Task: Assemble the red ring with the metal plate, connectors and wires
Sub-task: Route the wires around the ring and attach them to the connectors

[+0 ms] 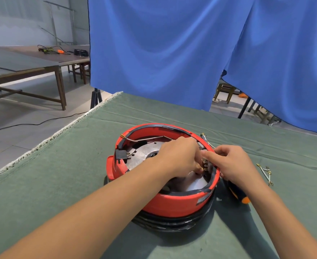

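Presently: table point(60, 184) w/ green cloth cover fills the lower view; blue curtain point(172, 53) hangs behind it.

Red ring point(172, 204) sits approx. centre of table, stacked on a black ribbed base point(172, 221). Black trim runs along ring's top edge. Grey label on ring's outer wall, right side, too blurred to read.

Metal plate point(144, 154) lies inside the ring, round, dark hole at its middle, partly hidden by the left hand.

Left hand point(180, 157) reaches over the ring interior, fingers curled down twd the inner right wall; looks like a pinch on a small part, but can't tell what — fingertips hidden.

Right hand point(232, 163) rests over ring's right rim from outside, thumb + forefinger pressed together at the connector block point(206, 165) on the inner wall. Both hands' fingertips nearly touch there.

Black connector point(121, 155) clipped on ring's left wall, metal tabs pointing inward.

Screwdriver point(240, 195), dark handle w/ orange end, lies on table just right of ring, under the right wrist.

Loose wires point(266, 172) w/ small terminals lie on cloth, right of the right hand. More wire ends point(205, 137) poke out beside ring's far right rim.
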`<state>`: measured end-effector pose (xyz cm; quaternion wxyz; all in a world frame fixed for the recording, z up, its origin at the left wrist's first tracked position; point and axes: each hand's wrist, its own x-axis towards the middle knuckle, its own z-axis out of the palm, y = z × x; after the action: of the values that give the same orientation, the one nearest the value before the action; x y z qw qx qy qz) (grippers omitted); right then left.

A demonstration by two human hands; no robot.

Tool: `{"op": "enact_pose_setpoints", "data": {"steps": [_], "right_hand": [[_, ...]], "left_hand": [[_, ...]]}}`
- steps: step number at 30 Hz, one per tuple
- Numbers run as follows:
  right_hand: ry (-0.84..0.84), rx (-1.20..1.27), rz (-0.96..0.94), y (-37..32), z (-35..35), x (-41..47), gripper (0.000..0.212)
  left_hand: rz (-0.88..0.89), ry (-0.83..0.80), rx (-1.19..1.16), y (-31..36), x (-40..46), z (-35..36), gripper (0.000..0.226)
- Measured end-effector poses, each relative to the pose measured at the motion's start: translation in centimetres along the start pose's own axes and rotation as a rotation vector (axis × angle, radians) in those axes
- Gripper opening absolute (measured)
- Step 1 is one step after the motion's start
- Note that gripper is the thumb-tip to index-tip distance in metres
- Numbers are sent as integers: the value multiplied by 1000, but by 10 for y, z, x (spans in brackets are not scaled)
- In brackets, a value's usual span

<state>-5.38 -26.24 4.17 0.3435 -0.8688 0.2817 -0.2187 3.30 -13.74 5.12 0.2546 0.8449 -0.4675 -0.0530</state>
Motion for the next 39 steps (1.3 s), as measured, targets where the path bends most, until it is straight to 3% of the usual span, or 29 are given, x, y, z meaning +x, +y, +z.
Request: {"op": "enact_pose_setpoints", "data": {"steps": [11,21,27,39], "right_hand": [[-7,43,25,-3,0,-5,31],[7,-143,7,-3,1,-7,38],[107,-618,-35,-11,0,-15,46],[-88,-196,-44,3,0,-3,34]], "left_hand": [[17,62,86,9,-3,3,13],[18,40,47,7,-2,5,10],[27,27,10,6,-2,6,10],[47,43,-38,4,0,10,12]]}}
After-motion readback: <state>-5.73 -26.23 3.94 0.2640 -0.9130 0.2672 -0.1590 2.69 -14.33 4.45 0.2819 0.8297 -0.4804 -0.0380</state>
